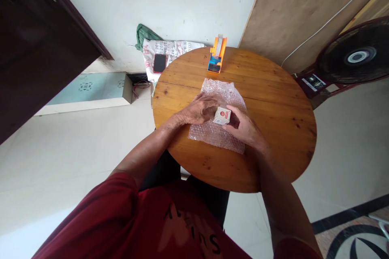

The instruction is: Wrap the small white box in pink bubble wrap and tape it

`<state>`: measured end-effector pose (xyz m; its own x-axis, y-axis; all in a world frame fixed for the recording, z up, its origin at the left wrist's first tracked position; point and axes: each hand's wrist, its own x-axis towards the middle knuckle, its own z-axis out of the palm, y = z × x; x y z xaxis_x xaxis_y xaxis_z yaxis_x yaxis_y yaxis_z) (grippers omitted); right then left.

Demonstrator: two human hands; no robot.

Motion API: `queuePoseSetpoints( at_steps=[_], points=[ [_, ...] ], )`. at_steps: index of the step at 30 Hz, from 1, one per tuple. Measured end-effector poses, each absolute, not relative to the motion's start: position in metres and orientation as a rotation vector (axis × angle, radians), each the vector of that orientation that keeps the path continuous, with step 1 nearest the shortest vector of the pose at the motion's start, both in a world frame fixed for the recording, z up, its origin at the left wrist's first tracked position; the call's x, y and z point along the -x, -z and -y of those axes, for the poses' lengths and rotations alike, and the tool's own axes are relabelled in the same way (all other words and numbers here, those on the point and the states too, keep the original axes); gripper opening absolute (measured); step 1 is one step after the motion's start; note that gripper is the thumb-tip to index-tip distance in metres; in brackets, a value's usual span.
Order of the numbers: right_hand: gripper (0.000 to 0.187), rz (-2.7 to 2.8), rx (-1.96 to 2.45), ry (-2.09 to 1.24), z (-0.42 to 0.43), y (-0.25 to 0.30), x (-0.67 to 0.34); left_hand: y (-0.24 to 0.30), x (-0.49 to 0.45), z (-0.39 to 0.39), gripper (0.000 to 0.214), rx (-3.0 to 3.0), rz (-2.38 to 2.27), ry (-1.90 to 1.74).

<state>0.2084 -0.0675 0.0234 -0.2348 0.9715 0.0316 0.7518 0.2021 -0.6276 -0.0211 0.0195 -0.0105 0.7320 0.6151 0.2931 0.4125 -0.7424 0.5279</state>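
Observation:
A small white box with a red mark (pixel 221 115) sits on a sheet of bubble wrap (pixel 223 91) in the middle of a round wooden table (pixel 273 101). My right hand (pixel 243 127) grips the box from the right, fingers curled round it. My left hand (pixel 200 109) rests on the bubble wrap just left of the box, its fingers bent and touching the box's left side.
An orange and blue tape dispenser (pixel 216 57) stands at the table's far edge. Behind the table on the floor lie a printed sack (pixel 170 50) with a dark phone (pixel 159 63) on it. A black fan (pixel 355 54) stands at the right.

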Motion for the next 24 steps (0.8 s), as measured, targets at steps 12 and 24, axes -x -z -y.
queuePoseSetpoints(
  at_steps=[12, 24],
  points=[
    [0.064, 2.033, 1.43, -0.653, 0.067, -0.013, -0.212, -0.05, 0.048, 0.088, 0.04, -2.981, -0.746, -0.462],
    [0.058, 2.025, 1.429, -0.619, 0.064, -0.01, -0.21, -0.01, 0.025, 0.09, 0.013, -2.924, -1.013, -0.716]
  ],
)
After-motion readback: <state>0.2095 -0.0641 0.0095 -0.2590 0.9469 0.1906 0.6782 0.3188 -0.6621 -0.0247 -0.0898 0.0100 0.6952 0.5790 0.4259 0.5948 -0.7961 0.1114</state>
